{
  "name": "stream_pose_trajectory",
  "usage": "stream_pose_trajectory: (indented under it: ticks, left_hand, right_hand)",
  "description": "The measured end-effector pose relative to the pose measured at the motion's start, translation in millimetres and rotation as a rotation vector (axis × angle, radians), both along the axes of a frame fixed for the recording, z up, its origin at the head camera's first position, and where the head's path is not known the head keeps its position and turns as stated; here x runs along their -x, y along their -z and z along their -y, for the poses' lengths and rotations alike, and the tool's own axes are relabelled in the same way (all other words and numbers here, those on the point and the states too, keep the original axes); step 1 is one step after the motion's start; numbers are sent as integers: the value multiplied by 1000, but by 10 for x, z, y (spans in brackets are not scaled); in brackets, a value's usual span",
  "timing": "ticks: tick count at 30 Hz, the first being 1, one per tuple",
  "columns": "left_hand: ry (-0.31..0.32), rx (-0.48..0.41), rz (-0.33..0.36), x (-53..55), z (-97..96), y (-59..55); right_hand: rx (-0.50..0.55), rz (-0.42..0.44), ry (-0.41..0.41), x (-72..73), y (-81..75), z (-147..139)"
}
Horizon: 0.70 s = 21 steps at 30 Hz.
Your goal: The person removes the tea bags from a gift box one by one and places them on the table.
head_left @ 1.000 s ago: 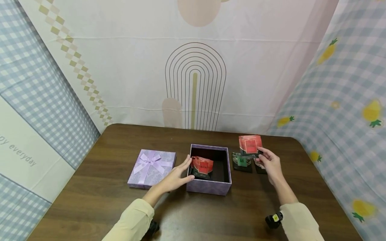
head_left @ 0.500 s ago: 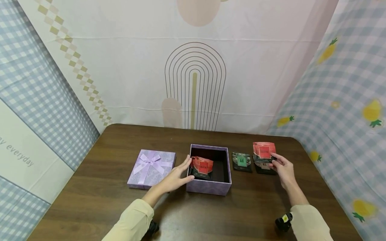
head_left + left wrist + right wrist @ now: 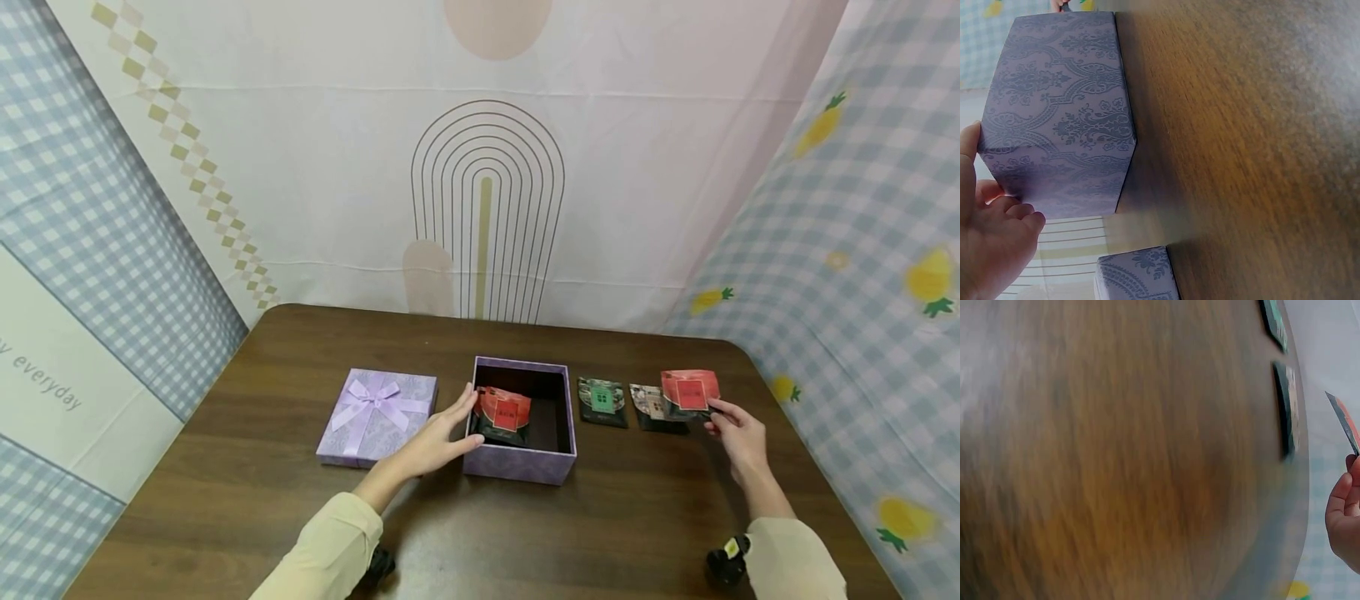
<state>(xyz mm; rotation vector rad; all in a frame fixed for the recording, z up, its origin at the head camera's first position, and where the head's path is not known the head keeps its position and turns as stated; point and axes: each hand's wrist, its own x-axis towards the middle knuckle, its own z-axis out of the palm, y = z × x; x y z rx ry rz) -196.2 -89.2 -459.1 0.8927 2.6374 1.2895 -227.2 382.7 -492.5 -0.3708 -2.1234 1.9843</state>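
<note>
A purple patterned gift box (image 3: 519, 467) stands without its lid on the table. My left hand (image 3: 427, 442) rests against its near left corner, thumb and fingers spread; in the left wrist view the fingertips (image 3: 1034, 224) touch its side. Inside the box, at the left, lies a red-and-black sachet (image 3: 504, 417). My right hand (image 3: 738, 442) pinches another red-and-black sachet (image 3: 688, 393) by its lower right corner, above the table. Beneath and left of it a black sachet with a beige label (image 3: 651, 407) lies partly covered. Farther left is a black sachet with a green label (image 3: 602, 402).
The box's lid (image 3: 378, 417), with a lilac ribbon bow, lies on the brown wooden table (image 3: 585, 533) left of the box. A patterned cloth (image 3: 337, 208) hangs behind the table, and checked cloths hang on both sides.
The right hand has carried its red sachet rightward, from above the green-labelled sachet past the beige-labelled one, and somewhat nearer. The left hand and the box have stayed in place.
</note>
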Motion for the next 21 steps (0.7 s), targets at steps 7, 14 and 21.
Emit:
stream_pose_trajectory:
  ticks: [7,14,21]
  left_hand:
    - [-4,4,6,-1,-2,-5]
    - [-10,21,21,-8,2,4]
    - [-10,19,23,1,9,-6]
  right_hand:
    - [-9,107,87,-125,-128,-133]
    - [-211,224,65,-137,-39,-297]
    - [-421,305,-8,-64,-34,-343]
